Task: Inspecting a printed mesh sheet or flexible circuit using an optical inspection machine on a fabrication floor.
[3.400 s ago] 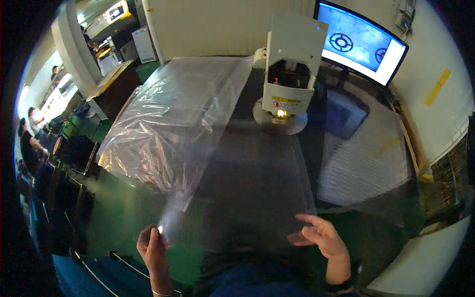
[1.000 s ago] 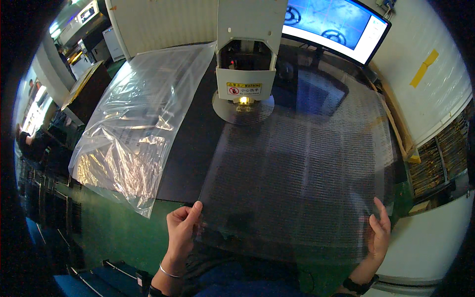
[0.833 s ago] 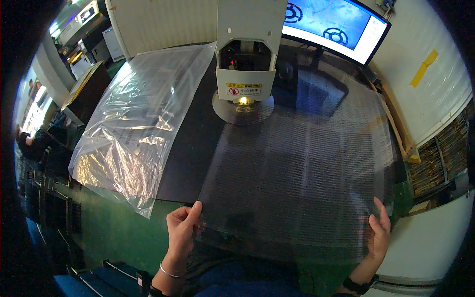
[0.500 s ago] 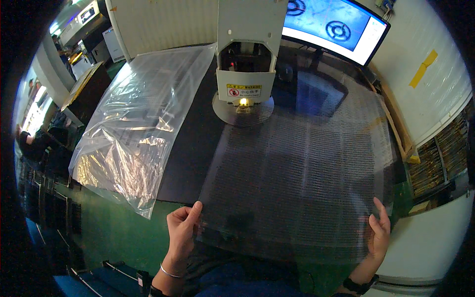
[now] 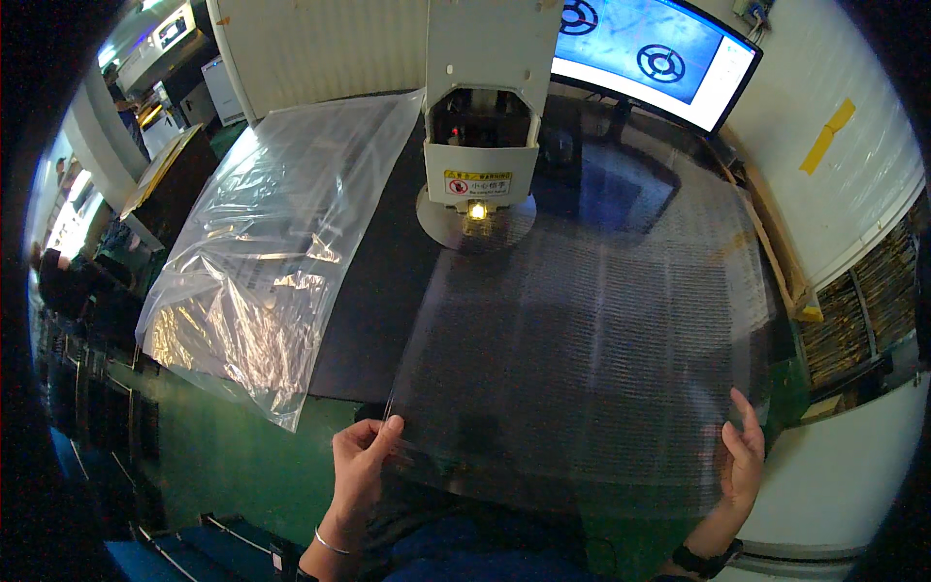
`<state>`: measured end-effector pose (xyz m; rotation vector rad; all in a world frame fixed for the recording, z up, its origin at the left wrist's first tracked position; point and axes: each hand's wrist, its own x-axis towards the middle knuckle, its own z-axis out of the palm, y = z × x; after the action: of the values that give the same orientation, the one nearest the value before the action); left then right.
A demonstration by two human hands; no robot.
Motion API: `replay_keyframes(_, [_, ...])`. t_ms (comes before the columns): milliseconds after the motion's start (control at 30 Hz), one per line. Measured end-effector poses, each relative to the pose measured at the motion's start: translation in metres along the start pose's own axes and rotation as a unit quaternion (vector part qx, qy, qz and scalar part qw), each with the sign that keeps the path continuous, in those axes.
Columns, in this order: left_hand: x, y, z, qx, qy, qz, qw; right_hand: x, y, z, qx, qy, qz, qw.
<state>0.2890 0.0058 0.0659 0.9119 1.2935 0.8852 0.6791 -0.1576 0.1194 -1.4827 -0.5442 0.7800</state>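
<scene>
A large, see-through dark film sheet (image 5: pixel 582 359) with fine rows of pattern lies over the black table and hangs past its front edge. My left hand (image 5: pixel 364 456) pinches the sheet's near left corner between thumb and fingers. At the near right edge, my right hand (image 5: pixel 742 456) has its fingers wrapped at the rim, thumb and fingers apart, holding the sheet from the side. Beyond the sheet's far left corner stands a white machine head (image 5: pixel 482 170) with a small lit lamp (image 5: pixel 477 210) above a round metal disc (image 5: pixel 446 228).
A clear plastic bag (image 5: pixel 262 252) lies on the table's left and droops over its front edge. At the back right, a monitor (image 5: pixel 659 58) shows ring-shaped marks. Brown cardboard strips (image 5: pixel 776 242) run along the right side. A person (image 5: pixel 82 276) is at far left.
My left hand has moved slightly down and toward me with the sheet's corner. My right hand stays about where it was. The marks on the monitor have shifted very slightly.
</scene>
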Motion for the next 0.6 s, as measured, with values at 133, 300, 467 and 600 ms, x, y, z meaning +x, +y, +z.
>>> replay_keyframes(133, [-0.004, -0.011, -0.008, -0.033, -0.025, -0.002, 0.999, -0.001, -0.002, 0.001, -0.018, 0.002, 0.001, 1.000])
replay_keyframes(300, [-0.014, -0.012, -0.010, -0.074, -0.062, -0.046, 0.994, -0.003, -0.003, -0.001, -0.027, -0.002, 0.004, 1.000])
replay_keyframes(467, [-0.031, -0.007, -0.008, -0.088, -0.088, -0.107, 0.986, -0.011, -0.010, -0.022, -0.098, -0.078, 0.019, 0.992])
replay_keyframes(600, [-0.036, -0.010, -0.006, -0.092, -0.078, -0.124, 0.985, -0.020, -0.009, -0.019, -0.019, -0.066, 0.018, 0.997])
